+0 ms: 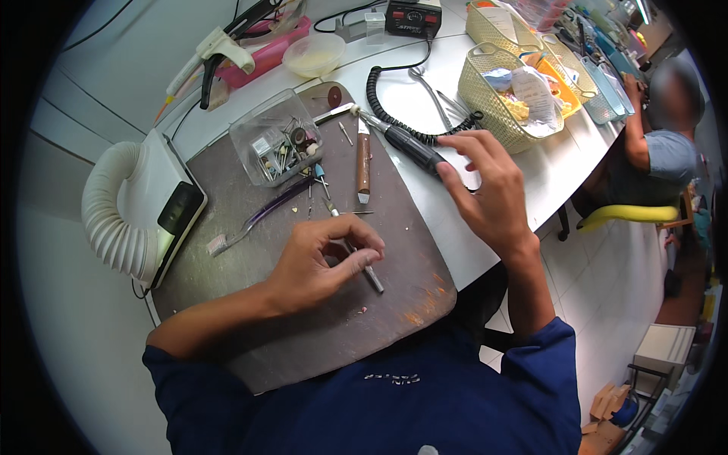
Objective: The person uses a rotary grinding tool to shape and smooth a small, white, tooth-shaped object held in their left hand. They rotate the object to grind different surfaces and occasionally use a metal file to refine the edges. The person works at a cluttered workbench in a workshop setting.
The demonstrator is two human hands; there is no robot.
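Observation:
My left hand [326, 262] is curled above the grey work board, thumb and index fingertip pressed together. Whatever sits in that pinch is too small or hidden to make out. Under it runs a slim metal hand tool [377, 282], its pointed end showing beyond the knuckles; whether the fingers grip it, I cannot tell. My right hand [489, 189] is raised over the table edge, fingers apart and holding nothing. Closest to it lies a black rotary handpiece [413, 148] with a coiled cord. A brown-handled knife [364, 163] rests on the board between the two hands.
A clear box of small burs and bits [265, 171] stands on the board [409, 265], beside a purple toothbrush [265, 206]. To the left is a white unit with a ribbed hose [114, 205]. Cream baskets [478, 95] and a black control box [413, 17] stand behind; a person sits at right.

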